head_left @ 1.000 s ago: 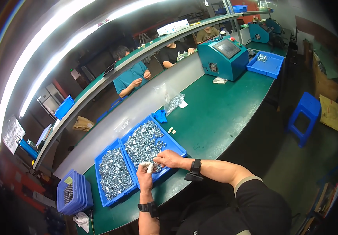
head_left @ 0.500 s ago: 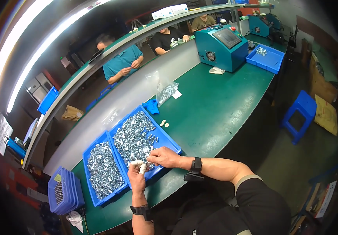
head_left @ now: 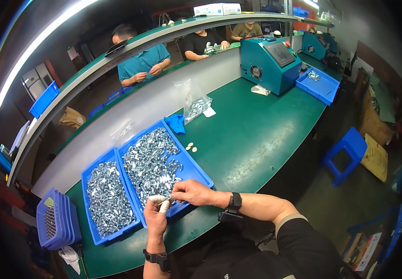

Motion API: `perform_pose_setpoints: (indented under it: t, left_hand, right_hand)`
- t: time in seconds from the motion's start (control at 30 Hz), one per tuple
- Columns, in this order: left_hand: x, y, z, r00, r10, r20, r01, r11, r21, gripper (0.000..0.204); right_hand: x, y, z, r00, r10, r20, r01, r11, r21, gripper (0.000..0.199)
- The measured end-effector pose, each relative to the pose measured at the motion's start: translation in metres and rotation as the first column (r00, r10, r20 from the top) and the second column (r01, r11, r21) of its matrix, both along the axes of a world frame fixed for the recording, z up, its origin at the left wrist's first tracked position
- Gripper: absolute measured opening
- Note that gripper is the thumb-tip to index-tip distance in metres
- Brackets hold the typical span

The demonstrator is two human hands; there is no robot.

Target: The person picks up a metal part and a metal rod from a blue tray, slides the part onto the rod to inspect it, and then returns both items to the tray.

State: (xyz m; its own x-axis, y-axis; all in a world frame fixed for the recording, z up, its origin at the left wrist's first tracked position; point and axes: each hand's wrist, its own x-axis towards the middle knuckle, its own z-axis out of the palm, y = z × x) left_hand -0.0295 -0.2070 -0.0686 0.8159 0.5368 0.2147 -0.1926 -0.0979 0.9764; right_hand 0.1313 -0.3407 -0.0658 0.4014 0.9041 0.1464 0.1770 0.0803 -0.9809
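My green bench [head_left: 243, 125] bears 2 blue trays [head_left: 192, 171] near me, a clear bag [head_left: 198, 108], a teal machine [head_left: 267, 67] and perhaps 3 pale discs [head_left: 194, 149].

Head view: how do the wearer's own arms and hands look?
The left hand has white coverings on two digits; the right hand shows none. Each wrist wears a black strap with a boxy device. The short right sleeve is black, pale-edged.

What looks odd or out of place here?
Three small, round cream discs lie loose on the green bench beside the right blue tray of shiny metal pieces; a crumpled blue scrap sits by its far corner. Both look stray, outside any container.
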Motion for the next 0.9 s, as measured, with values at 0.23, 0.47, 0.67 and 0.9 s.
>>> perform_pose_setpoints:
  t: [0.23, 0.47, 0.67, 0.9]
  left_hand:
    - [-0.058, 0.036, 0.006, 0.961, 0.267, -0.073, -0.230, 0.915, 0.331, 0.011]
    - [-0.069, 0.146, 0.044, 0.731, 0.669, 0.135, -0.363, 0.213, 0.907, 0.027]
    - [-0.015, 0.094, 0.025, 0.945, 0.317, -0.084, -0.051, 0.395, 0.917, 0.028]
    - [-0.003, 0.081, 0.006, 0.930, 0.330, -0.165, -0.002, 0.452, 0.892, 0.019]
  right_hand:
    - [-0.005, -0.008, -0.005, 0.992, -0.030, -0.124, 0.032, 0.999, 0.020, 0.027]
    - [0.033, -0.025, 0.010, 0.952, -0.307, -0.012, 0.306, 0.948, 0.090, 0.019]
    - [0.025, -0.021, 0.004, 0.961, -0.272, -0.041, 0.274, 0.959, 0.065, 0.022]
    - [0.016, -0.007, 0.024, 0.985, -0.172, -0.013, 0.171, 0.982, -0.083, 0.020]
